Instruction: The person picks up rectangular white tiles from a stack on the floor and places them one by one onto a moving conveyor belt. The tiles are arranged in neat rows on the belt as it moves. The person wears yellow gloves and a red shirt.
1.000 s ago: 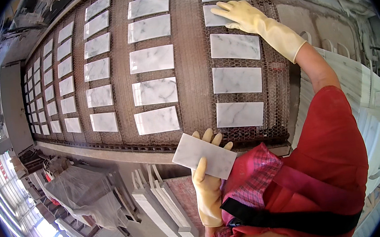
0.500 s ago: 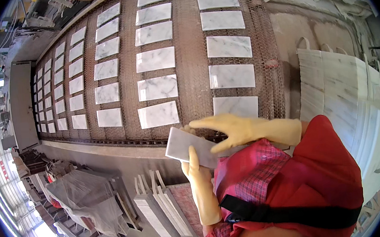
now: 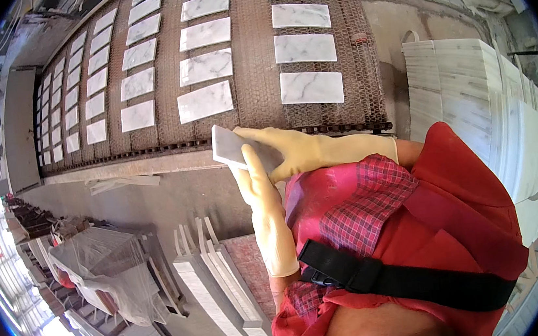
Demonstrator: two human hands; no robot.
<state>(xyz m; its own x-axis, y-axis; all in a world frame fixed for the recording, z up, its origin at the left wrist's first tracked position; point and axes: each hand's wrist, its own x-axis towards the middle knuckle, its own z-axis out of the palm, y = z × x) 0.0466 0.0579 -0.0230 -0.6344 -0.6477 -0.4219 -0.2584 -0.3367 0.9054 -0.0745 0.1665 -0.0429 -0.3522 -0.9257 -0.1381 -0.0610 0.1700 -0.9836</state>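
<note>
A white-grey marble tile (image 3: 230,148) is tilted in front of my body, just off the near edge of the mesh conveyor (image 3: 261,90). My left hand (image 3: 263,208), in a pale yellow rubber glove, grips its near side with the thumb laid over the face. My right hand (image 3: 300,150), gloved alike, is closed about the tile's right end, its fingers along the far edge and its thumb nearer me. More marble tiles lie flat in rows on the mesh; the closest are a veined tile (image 3: 205,102) and another tile (image 3: 311,88) farther right.
At the right stands a stack of pale marble slabs (image 3: 453,76). Long stone strips (image 3: 211,295) lean at lower left beside a reddish board (image 3: 247,262). A plastic-wrapped load (image 3: 105,260) stands farther left. A metal rail (image 3: 170,163) edges the conveyor.
My right hand has come from hovering open by the tile to closing on it. The near right tile no longer shows on the mesh. The view has shifted, with the conveyor higher in it.
</note>
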